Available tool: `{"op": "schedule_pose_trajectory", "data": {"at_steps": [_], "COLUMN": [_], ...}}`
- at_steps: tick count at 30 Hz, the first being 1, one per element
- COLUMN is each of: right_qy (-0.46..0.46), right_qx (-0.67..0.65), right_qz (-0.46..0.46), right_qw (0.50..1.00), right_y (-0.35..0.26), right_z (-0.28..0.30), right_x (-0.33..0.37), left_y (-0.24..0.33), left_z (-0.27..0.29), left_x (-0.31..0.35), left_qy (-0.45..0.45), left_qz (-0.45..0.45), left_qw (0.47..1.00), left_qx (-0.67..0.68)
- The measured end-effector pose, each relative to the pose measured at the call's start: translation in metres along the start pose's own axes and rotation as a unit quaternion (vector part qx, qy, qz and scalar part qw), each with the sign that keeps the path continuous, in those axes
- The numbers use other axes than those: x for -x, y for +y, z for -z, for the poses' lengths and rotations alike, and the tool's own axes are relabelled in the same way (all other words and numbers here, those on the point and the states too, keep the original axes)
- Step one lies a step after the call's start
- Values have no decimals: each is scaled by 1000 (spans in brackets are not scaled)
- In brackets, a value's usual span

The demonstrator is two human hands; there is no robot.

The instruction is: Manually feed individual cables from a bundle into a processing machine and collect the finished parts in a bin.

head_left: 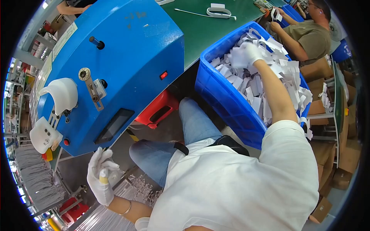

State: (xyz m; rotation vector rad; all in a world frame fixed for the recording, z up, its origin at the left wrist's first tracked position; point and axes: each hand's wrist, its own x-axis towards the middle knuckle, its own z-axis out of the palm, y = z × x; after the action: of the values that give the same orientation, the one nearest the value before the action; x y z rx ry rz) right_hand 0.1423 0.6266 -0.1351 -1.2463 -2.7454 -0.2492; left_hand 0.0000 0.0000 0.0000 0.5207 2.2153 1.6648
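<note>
My right hand [246,54], in a white glove, reaches over the far part of a blue plastic bin [227,94] at my right. Motion smears its fingers, so whether it grips anything does not show. Folded white paper strips [266,90] fill the bin to the brim. My left hand [101,175], also gloved, hovers in front of the blue machine [135,46]. Its fingers are loosely bent and apart, with nothing visible in them; a yellow band circles one finger. Nearest to it on the machine are a dark display [114,126] and a red button [66,142].
Curved white guards [61,95] and a metal arm [91,90] jut from the machine. A coiled white cable [219,12] lies on the green table [204,30]. Bundled cables [38,181] hang at far left. A co-worker [308,38] handles something white at upper right; cardboard boxes [320,154] stand below.
</note>
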Motion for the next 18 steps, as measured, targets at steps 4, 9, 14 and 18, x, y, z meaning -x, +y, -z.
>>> {"op": "schedule_pose_trajectory", "data": {"at_steps": [4,9,14,18], "right_qy": [64,-127,-174,-255], "right_qx": [-309,-574,-640,-716], "right_qz": [-40,-65,72,125], "right_qw": [948,807,745,638], "right_y": [45,29,-41,-97], "right_z": [23,106,158,200], "right_x": [-39,-18,9,39], "left_y": [12,30,54,71], "left_z": [-9,-41,-89,-129], "left_x": [-14,-24,-49,-49], "left_qy": [-15,-119,-208,-230], "left_qz": [-19,-60,-124,-137], "left_qw": [999,989,970,963], "left_qx": [34,65,5,33]}}
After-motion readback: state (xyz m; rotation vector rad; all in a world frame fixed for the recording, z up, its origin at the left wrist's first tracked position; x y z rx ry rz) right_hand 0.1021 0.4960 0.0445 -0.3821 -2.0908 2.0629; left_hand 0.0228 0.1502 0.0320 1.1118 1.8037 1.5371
